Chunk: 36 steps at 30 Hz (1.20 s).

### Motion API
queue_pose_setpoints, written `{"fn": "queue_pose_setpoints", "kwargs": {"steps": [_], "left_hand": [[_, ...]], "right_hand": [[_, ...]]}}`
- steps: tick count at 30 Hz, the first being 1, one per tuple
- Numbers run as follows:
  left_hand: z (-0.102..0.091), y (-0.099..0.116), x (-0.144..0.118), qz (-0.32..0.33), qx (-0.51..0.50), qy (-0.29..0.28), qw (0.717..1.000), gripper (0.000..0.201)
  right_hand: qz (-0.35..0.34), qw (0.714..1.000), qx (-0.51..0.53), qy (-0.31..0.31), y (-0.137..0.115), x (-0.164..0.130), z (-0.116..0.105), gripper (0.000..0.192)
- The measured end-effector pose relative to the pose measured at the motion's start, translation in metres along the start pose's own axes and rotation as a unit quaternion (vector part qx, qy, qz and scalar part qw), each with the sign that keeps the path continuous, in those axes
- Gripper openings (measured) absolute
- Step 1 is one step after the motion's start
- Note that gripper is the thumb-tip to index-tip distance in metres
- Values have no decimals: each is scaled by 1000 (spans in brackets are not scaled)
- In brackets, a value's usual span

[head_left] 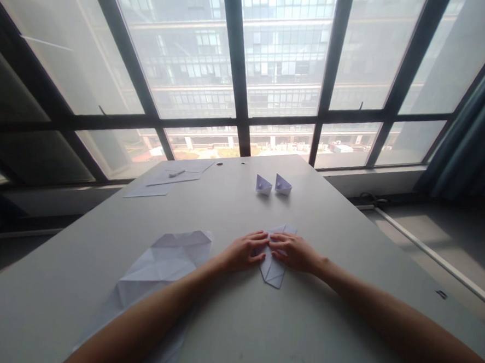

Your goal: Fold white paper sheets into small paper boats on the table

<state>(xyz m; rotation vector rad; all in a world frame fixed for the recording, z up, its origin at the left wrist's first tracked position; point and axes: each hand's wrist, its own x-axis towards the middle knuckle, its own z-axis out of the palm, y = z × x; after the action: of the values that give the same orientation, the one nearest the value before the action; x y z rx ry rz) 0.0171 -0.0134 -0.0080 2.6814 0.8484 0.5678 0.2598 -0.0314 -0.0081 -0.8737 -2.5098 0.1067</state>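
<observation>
Both hands are flat on a small folded paper piece [273,268] near the middle of the grey tabletop [347,221], a bit toward the near edge. The left hand [243,251] and right hand [294,251] meet fingertip to fingertip over it, palms down, fingers stretched out and pressing rather than curled around anything. So they're open and pushing on the paper, not gripping it.

The piece looks like thin white office paper folded into a pointed shape, with one tip sticking out toward the person and another corner poking out past the fingers. I'd guess it's super light, a bit springy at the folds, and slides easily on that smooth top, so it probably needs pinning with one hand while the other works. The safest place to pick it up is likely along a creased edge or the pointed tip, since the layers are stiffest there. It'd crumple easily if squeezed.

Just left of it lies a bigger creased sheet [167,264], partly under the left forearm. Farther back sit two little paper boats [273,185], and some flat sheets [172,180] with a pen [176,173] over by the window [249,67].
</observation>
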Motion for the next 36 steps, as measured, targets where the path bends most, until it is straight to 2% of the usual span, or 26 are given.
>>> {"fn": "queue_pose_setpoints", "kwargs": {"steps": [20, 29, 36], "left_hand": [[0, 0, 0, 1, 14, -6, 1000, 51], [-2, 2, 2, 7, 66, -44, 997, 55], [-4, 3, 1, 4, 63, -58, 996, 61]], "right_hand": [[0, 1000, 3, 1, -1, 1, 0, 20], [2, 1000, 11, 3, 1, 0, 0, 19], [6, 1000, 15, 1, 0, 1, -2, 18]]}}
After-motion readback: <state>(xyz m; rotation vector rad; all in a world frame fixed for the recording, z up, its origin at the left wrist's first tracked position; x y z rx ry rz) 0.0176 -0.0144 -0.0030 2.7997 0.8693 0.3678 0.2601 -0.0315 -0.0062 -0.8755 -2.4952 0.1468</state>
